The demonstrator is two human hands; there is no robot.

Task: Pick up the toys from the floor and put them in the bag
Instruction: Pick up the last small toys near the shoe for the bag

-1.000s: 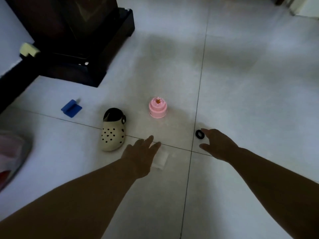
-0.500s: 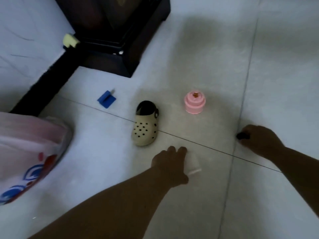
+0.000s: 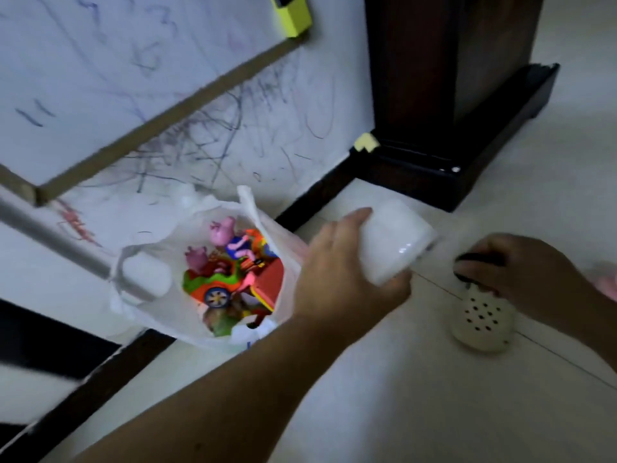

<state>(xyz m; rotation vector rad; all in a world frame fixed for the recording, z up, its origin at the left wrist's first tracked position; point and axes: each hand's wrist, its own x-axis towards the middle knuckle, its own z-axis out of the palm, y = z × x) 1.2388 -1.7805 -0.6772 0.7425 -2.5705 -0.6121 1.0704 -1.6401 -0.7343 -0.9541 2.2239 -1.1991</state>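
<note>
Bagging step, it seems: the left hand (image 3: 337,275) wraps its fingers round a white cup (image 3: 394,242) beside the bag (image 3: 157,312) at the floor's wall edge, the right hand (image 3: 534,272) curls its fingers on a small black toy (image 3: 480,257), and next both need dropping inside.

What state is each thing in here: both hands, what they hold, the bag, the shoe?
left hand: grips the white cup
white cup: off the floor, on its side, beside the bag
right hand: curled round the black ring
bag: open, toys inside
toy car: in the bag
shoe: on the floor, top up, partly behind the right hand
</note>
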